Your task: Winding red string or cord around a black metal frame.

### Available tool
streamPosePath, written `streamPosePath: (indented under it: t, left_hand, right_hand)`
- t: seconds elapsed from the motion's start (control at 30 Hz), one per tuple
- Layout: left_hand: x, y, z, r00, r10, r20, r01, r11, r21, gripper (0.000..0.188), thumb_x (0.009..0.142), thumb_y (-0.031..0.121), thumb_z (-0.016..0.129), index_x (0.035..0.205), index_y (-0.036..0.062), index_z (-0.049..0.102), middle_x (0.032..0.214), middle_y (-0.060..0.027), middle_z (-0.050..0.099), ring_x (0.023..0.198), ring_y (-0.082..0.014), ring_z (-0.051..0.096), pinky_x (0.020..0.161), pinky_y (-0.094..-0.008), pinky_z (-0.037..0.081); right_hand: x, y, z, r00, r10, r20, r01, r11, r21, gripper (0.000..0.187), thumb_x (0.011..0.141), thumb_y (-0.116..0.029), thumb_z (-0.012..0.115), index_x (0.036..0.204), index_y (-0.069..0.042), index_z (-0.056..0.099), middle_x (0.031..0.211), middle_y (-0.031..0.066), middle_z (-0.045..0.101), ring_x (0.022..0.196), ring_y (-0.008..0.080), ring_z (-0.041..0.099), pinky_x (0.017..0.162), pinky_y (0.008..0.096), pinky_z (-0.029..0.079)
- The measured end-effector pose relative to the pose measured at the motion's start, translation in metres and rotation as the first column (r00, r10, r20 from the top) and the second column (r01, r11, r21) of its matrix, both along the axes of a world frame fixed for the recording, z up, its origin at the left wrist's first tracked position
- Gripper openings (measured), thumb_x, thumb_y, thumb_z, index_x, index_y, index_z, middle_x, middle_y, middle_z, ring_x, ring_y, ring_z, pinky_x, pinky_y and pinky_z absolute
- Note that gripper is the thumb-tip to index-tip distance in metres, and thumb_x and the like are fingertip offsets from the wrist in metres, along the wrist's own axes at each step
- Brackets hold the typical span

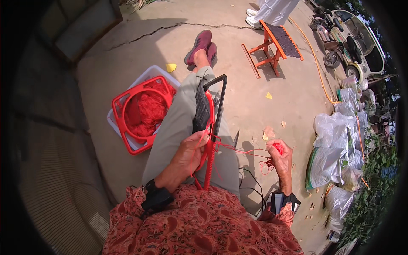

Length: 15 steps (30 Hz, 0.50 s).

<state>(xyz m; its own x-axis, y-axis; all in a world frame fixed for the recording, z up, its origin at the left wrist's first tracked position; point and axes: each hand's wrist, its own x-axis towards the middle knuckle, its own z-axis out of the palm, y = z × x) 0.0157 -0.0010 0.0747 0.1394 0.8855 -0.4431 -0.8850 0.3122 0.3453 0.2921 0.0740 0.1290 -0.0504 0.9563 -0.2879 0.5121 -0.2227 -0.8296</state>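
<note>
On my lap, a frame with a black tube loop (220, 104) and a red toothed bar (208, 170) stands on edge, with dark woven mesh (201, 112) on its left side. My left hand (187, 159) is closed at the red bar, fingertips pinching red cord there. Strands of red cord (238, 150) run from the bar across to my right hand (281, 159), which is raised at the right and closed around a small bundle of the cord (278, 148). Several loops dangle below that fist. Part of the bar is behind my left hand.
Left of my legs sits a pale basket (111, 123) with red cord heaped in it and a red plastic frame (123, 138) on top. An orange folding stool (272, 51) stands ahead, near another person's legs. White sacks (329, 163), a hose (318, 63) and parked vehicles (352, 46) line the right.
</note>
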Motion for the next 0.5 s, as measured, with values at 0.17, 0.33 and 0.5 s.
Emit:
streamPosePath:
  t: [0.17,0.33,0.5]
  left_hand:
    - [0.004,0.004,0.007,0.999,-0.005,-0.042,0.003,0.999,-0.042,0.026,0.092,0.013,0.057,0.115,0.0022,0.05,0.09,-0.0034,0.06,0.08,-0.0107,0.06,0.074,-0.0238,0.05]
    - [0.004,0.003,0.0,1.0,-0.013,-0.028,0.012,0.999,-0.035,0.03,0.091,0.012,0.058,0.118,0.0008,0.049,0.091,-0.0037,0.06,0.081,-0.0116,0.06,0.074,-0.0249,0.05]
    - [0.002,0.002,0.001,1.0,-0.026,0.006,0.026,1.0,-0.009,0.031,0.091,0.011,0.057,0.12,0.0032,0.051,0.096,-0.0034,0.061,0.083,-0.0113,0.06,0.075,-0.0256,0.05]
  right_hand:
    - [-0.092,-0.016,-0.017,0.929,0.255,-0.267,-0.28,0.958,-0.06,0.022,0.085,-0.017,0.064,0.102,-0.004,0.064,0.068,-0.0036,0.054,0.064,0.0059,0.048,0.06,0.0211,0.041]
    - [-0.074,-0.013,-0.012,0.891,0.325,-0.318,-0.387,0.909,-0.155,0.022,0.085,-0.02,0.063,0.095,0.0,0.062,0.064,-0.0001,0.052,0.054,0.0074,0.044,0.051,0.0223,0.038]
    - [-0.025,-0.004,0.051,0.674,0.085,-0.734,-0.175,0.983,-0.047,0.018,0.083,-0.015,0.062,0.074,-0.002,0.053,0.057,0.0026,0.048,0.045,0.0066,0.035,0.041,0.0225,0.028]
